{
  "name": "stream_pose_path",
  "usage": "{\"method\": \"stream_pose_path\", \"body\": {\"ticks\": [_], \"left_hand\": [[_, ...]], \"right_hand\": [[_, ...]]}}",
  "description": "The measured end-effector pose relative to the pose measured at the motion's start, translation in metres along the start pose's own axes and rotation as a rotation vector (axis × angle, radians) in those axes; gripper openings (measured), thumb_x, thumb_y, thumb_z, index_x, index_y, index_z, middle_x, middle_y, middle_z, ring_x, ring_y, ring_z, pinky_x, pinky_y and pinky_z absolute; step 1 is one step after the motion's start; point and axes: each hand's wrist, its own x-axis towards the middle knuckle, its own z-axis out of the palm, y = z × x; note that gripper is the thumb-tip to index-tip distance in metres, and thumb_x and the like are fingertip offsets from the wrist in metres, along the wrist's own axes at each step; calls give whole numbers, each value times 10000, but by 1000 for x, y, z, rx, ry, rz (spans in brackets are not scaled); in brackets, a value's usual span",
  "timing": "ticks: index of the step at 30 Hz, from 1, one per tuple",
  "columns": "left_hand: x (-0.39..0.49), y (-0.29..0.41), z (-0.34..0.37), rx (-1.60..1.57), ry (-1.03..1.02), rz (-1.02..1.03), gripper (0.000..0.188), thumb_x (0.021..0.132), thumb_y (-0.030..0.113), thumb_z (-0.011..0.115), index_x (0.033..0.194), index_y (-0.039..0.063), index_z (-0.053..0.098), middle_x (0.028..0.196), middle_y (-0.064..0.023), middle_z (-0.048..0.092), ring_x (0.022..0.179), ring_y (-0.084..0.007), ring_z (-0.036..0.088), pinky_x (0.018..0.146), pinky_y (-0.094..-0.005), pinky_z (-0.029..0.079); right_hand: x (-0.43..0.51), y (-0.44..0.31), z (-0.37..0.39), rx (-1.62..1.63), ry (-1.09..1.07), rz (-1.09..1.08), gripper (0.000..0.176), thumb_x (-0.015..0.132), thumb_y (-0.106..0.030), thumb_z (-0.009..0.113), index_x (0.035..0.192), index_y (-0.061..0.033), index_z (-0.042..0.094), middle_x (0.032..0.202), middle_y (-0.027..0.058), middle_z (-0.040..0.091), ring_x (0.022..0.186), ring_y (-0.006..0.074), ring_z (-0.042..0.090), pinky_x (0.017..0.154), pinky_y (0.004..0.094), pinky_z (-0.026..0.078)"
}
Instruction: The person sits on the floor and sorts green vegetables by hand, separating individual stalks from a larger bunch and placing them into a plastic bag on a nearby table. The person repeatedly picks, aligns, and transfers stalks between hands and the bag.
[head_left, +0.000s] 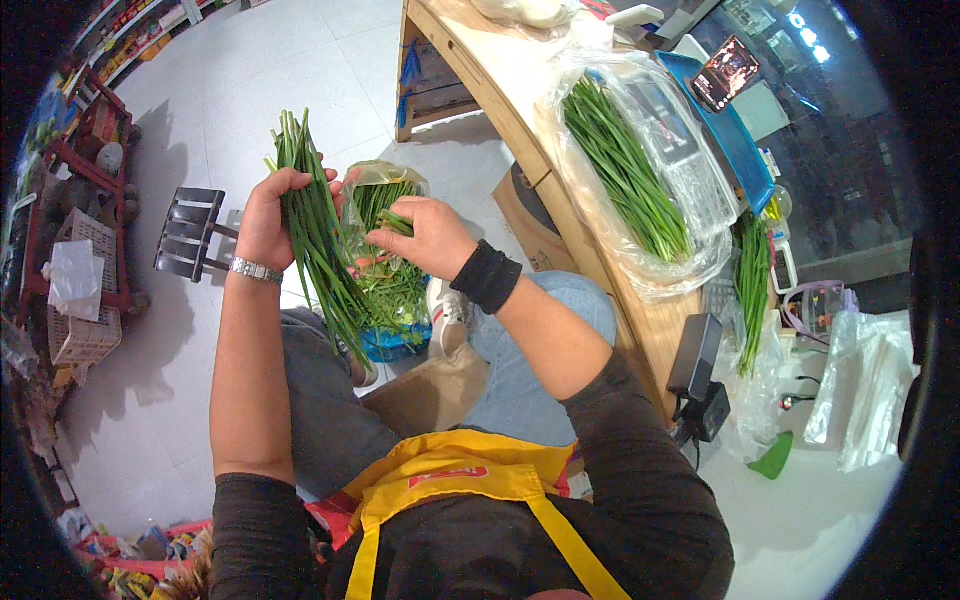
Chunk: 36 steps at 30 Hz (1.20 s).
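Observation:
My left hand (274, 214), a metal-band watch at its wrist, grips a bundle of garlic chives (315, 225). The cut ends point up and away from me, and the long leaves hang down toward my lap. A few short green stalks (395, 220) are pinched between the thumb and fingers of my right hand (431, 236), which wears a black wristband. Behind the hands, a plastic bag (405, 171) on the floor side holds more chives. Loose green trimmings (394, 296) lie below my hands, above a blue basin or bag (397, 343) between my feet.
On the wooden table (517, 97) to my right lies a clear plastic bag of chives (630, 172), partly over a scale-like device. A phone (725, 73) stands beyond it. Under the table is a cardboard box (544, 244). A black slatted object (189, 234) and crates (86, 330) are at left.

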Motion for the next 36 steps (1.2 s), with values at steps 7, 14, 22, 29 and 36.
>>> {"method": "stream_pose_path", "body": {"ticks": [7,14,22,29,36], "left_hand": [[1,-1,1,9,-2,6,451,842,94,494,1266,-58,461,1040,-190,620,928,-285,645,921,-434,529],[0,-1,2,12,0,20,458,837,94,494,1266,-61,460,1033,-183,621,919,-281,645,914,-426,531],[-1,-1,3,22,-13,-49,393,859,184,474,1106,-109,559,992,-186,680,894,-248,669,874,-345,528],[-4,1,1,-9,-11,-71,380,841,152,489,1085,-127,570,932,-186,671,854,-259,664,843,-344,541],[-2,0,1,-23,-38,-103,346,837,140,498,1055,-116,577,926,-186,670,842,-263,668,816,-356,554]], "right_hand": [[1,-1,0,12,8,7,302,763,-260,750,779,-1,595,763,171,587,727,358,573,673,411,463],[0,3,3,80,24,15,268,770,-239,735,807,-5,609,802,164,620,771,350,601,709,400,480],[5,5,0,316,-96,246,338,914,-328,627,965,1,688,778,26,693,640,85,591,592,273,475],[3,-3,-15,860,-181,493,219,920,-191,630,1012,2,673,852,28,682,497,12,382,440,174,276],[4,-4,-17,743,-141,492,183,841,-147,716,962,-17,673,771,14,654,525,38,455,467,197,350]]}}
